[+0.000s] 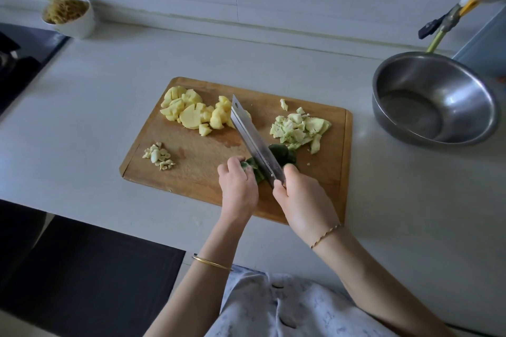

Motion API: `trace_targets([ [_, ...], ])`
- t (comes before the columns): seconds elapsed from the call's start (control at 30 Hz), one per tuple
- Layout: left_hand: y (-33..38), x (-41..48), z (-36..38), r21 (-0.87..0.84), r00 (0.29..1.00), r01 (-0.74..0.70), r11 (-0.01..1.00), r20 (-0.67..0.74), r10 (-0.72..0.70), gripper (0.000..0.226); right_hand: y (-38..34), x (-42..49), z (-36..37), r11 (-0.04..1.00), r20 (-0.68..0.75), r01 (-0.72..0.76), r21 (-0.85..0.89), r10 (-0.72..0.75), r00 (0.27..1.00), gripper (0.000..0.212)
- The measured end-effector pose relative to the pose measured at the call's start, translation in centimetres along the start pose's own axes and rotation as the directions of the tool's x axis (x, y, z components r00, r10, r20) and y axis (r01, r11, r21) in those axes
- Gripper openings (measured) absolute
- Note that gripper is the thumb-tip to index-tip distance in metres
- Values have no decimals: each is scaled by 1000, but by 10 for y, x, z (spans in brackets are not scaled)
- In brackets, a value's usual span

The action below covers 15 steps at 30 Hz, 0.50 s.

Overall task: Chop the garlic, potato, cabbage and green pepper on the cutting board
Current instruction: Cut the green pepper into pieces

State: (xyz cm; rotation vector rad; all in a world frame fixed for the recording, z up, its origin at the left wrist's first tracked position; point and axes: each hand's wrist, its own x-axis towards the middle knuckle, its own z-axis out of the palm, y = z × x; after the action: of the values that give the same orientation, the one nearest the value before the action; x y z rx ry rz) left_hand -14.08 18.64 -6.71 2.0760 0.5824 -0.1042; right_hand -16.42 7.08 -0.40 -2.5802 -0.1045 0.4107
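A wooden cutting board (197,156) lies on the pale counter. Chopped potato chunks (191,112) are heaped at its far left, chopped garlic (159,156) at its near left, and chopped cabbage (299,128) at its far right. A dark green pepper (282,154) lies at the board's near middle. My left hand (238,186) holds the pepper's left part down with curled fingers. My right hand (298,197) grips the handle of a cleaver (252,137), whose blade rests across the pepper and points away towards the potato.
A steel bowl (435,98) stands on the counter to the right of the board. A white cup (71,16) of brownish strands sits at the back left beside a black stove (22,63). A gas valve and hose (443,24) hang at the far right.
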Motion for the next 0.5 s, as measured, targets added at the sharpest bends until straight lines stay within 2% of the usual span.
trace_targets([
  [0.13, -1, 1, 1, 17, 1000, 2, 1000, 5, -2, 30, -4, -6, -2, 997, 40, 0, -72, 3, 999, 14],
  [0.27, -1, 1, 4, 46, 1000, -14, 999, 3, 14, 31, -6, 5, -5, 1000, 59, -1, -18, 2, 998, 16],
  [0.4, -4, 1, 4, 66, 999, -45, 997, 4, 45, 30, 2, 0, -12, 998, 92, -9, -64, 15, 996, 30],
  [0.5, -4, 1, 5, 80, 998, -58, 995, 4, 58, 30, -1, 6, -8, 999, 105, -24, -41, 29, 994, 19],
])
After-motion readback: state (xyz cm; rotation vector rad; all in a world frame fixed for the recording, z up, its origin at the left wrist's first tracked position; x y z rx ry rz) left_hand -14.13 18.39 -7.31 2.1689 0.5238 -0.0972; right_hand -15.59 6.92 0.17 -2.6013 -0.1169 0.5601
